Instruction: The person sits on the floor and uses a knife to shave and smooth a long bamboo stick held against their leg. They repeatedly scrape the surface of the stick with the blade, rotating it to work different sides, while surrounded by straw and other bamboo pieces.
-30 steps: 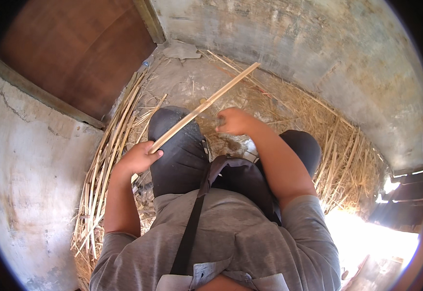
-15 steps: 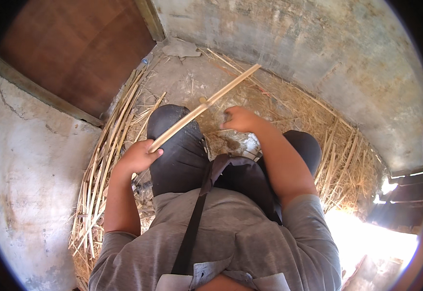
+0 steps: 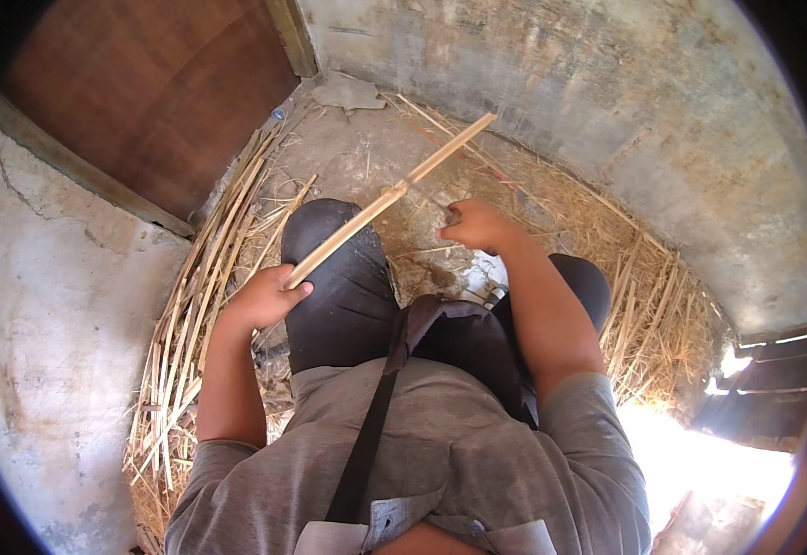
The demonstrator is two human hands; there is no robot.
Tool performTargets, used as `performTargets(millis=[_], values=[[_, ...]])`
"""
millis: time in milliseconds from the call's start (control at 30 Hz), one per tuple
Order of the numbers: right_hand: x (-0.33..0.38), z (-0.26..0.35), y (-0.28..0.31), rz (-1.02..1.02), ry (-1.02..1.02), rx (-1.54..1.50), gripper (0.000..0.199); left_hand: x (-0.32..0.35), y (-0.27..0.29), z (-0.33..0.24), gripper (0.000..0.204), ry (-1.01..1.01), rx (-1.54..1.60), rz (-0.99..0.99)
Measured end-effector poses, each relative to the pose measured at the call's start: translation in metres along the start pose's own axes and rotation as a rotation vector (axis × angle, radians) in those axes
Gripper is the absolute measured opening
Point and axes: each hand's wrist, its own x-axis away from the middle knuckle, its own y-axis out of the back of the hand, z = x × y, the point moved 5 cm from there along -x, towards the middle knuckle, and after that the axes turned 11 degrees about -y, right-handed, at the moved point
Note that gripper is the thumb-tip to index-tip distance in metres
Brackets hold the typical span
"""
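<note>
My left hand (image 3: 269, 297) is closed around the lower end of a split bamboo strip (image 3: 348, 230). The pale strip slants up and to the right, over my left knee, with a node about halfway along it. To the right of the strip, my right hand (image 3: 480, 225) is closed on a knife (image 3: 430, 197). Its thin dark blade points toward the strip and meets it close to the node. The knife's handle is hidden in my fingers, and the blade is faint.
Long split bamboo strips (image 3: 207, 268) lie piled along the left wall. Shavings and more strips (image 3: 644, 305) cover the floor by the right wall (image 3: 598, 102). A brown door panel (image 3: 144, 92) stands at the far left, and a flat stone (image 3: 348, 92) lies in the far corner.
My right hand has moved slightly right, and the knife blade now shows against the bamboo strip near its node. The left hand keeps its hold almost unmoved.
</note>
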Motion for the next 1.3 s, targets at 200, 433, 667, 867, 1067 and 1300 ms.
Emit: performTargets(millis=[200, 433, 667, 867, 1067, 1300], values=[[0.012, 0.051, -0.017, 0.044, 0.251, 0.202, 0.063, 0.004, 0.002, -0.006, 0.036, -0.009, -0.102, -0.021], [-0.020, -0.027, 0.006, -0.003, -0.207, -0.258, 0.073, 0.003, 0.002, -0.012, 0.035, -0.033, -0.105, -0.031], [0.001, 0.029, -0.026, 0.054, 0.188, 0.143, 0.073, 0.004, 0.002, -0.011, 0.036, -0.040, -0.155, -0.031], [-0.013, 0.001, -0.017, 0.064, 0.042, -0.030, 0.077, 0.003, -0.002, 0.001, 0.038, -0.047, -0.076, -0.005], [-0.006, -0.016, 0.010, 0.092, -0.200, -0.235, 0.063, 0.003, 0.002, -0.006, 0.038, -0.016, -0.112, -0.019], [0.005, 0.048, -0.030, 0.085, 0.295, 0.267, 0.067, 0.005, 0.002, -0.013, 0.034, -0.040, -0.174, -0.032]])
